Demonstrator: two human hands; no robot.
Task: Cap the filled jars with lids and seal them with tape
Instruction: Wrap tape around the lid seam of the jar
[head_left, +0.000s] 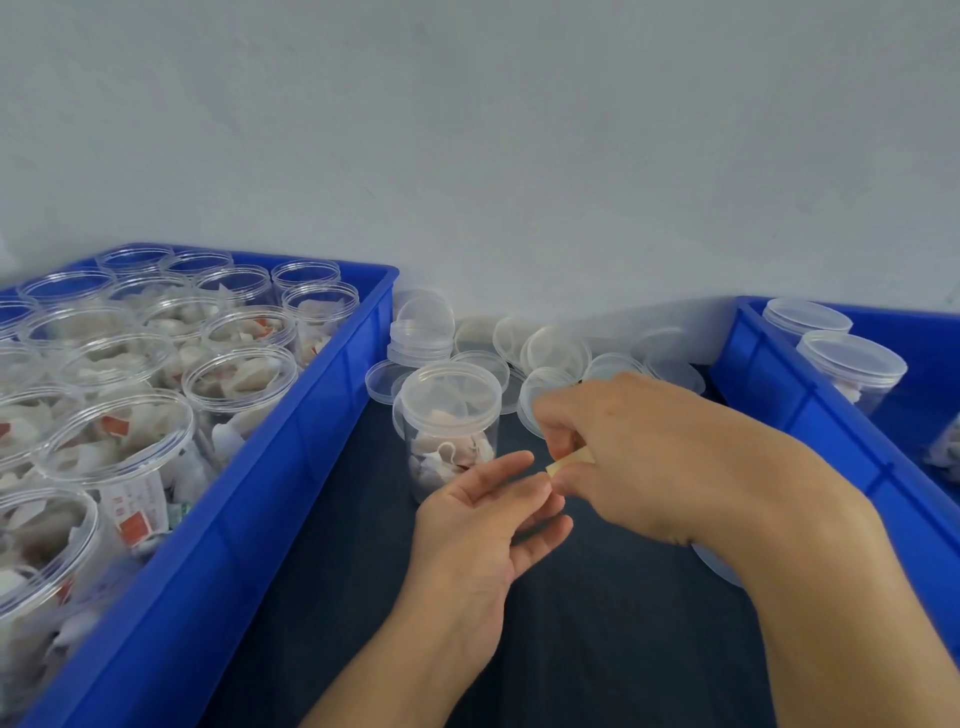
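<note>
A clear filled jar (448, 431) with a clear lid on top stands on the dark table between two blue crates. My right hand (639, 457) is just right of it, pinching a small yellowish piece of tape (566, 461) between thumb and fingers. My left hand (483, 525) is below the jar, palm up with fingers apart, its fingertips touching the tape's lower end. Loose clear lids (556, 353) lie in a heap behind the jar.
A blue crate (270, 499) on the left holds several open filled jars. Another blue crate (779, 384) on the right holds capped jars (852, 369). A pale wall stands close behind. Dark table surface (597, 649) stretches toward me.
</note>
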